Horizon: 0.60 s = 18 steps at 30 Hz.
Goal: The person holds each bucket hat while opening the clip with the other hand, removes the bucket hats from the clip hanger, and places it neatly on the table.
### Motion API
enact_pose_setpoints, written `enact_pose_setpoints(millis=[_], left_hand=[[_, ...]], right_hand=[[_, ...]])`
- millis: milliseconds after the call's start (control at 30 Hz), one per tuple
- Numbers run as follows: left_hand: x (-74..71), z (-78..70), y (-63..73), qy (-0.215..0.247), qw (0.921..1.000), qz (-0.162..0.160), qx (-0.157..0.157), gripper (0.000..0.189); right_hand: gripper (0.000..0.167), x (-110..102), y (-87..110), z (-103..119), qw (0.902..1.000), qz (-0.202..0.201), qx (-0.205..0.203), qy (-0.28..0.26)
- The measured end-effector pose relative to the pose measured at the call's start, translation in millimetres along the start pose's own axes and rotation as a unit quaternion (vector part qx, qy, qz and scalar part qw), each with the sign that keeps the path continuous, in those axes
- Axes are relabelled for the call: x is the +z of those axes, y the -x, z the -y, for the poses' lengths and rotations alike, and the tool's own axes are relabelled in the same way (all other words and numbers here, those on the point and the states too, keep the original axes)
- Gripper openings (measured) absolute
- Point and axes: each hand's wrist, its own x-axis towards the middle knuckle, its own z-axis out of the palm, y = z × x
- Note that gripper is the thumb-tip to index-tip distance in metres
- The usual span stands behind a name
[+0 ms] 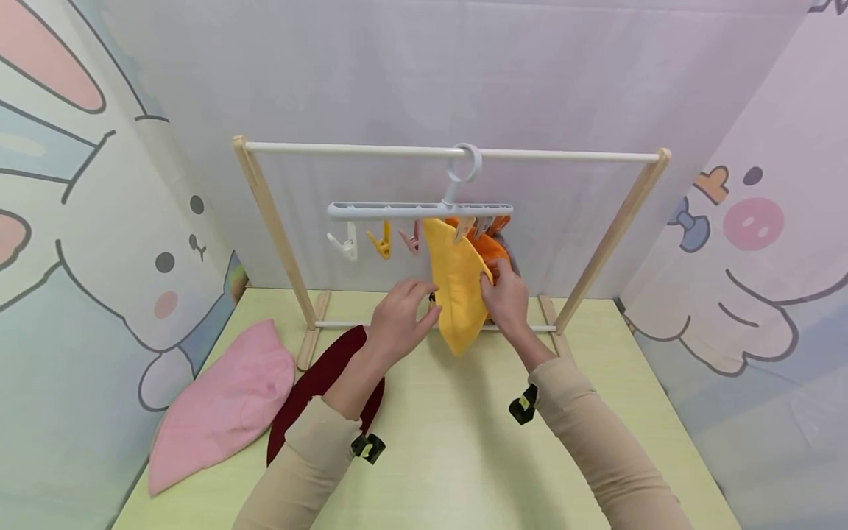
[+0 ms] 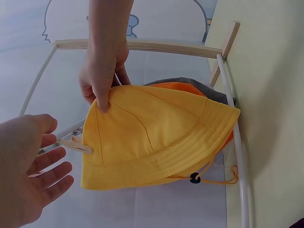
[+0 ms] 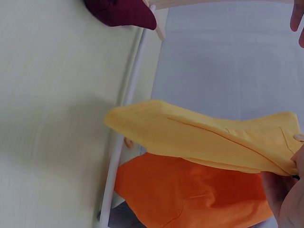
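A yellow bucket hat (image 1: 457, 294) hangs by a pale clip (image 2: 78, 145) from the grey-blue hanger (image 1: 397, 212). My right hand (image 1: 506, 298) pinches the hat's right side, with the thumb on the outer cloth in the left wrist view. To the left of the hat is my left hand (image 1: 403, 316); its fingers (image 2: 51, 164) are relaxed and apart from the cloth. A yellow cord with a black cord stopper (image 2: 194, 178) dangles under the brim. Behind it hang an orange hat (image 3: 190, 192) and a grey hat (image 2: 209, 91), both partly covered.
White, yellow and pink clips (image 1: 412, 238) hang along the hanger's left half. The hanger hooks onto the white rod (image 1: 344, 149) of a wood-framed rack (image 1: 609, 239). A pink hat (image 1: 228, 397) and a dark red hat (image 1: 324, 375) lie on the table at left.
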Motion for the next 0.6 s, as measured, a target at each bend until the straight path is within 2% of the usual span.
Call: enact_pose_setpoints(millis=[167,433,600], left_hand=[[-1.5,-4.3,-9.0,-0.003,0.9999,0.009,0.004,0.026],[-1.5,-13.0,-22.8,-0.012,0.9997,0.019,0.009,0.027],[0.8,-19.7,-29.4,-0.023,0.9993,0.03,-0.006,0.026]], right_hand=[[0.016,-2,0.8,0,0.9998,-0.008,-0.007,-0.014],[0.013,-3,5.5,-1,0.9984,-0.043,-0.032,-0.019],[0.011,-5,8.2,1,0.9982,-0.044,-0.032,-0.026]])
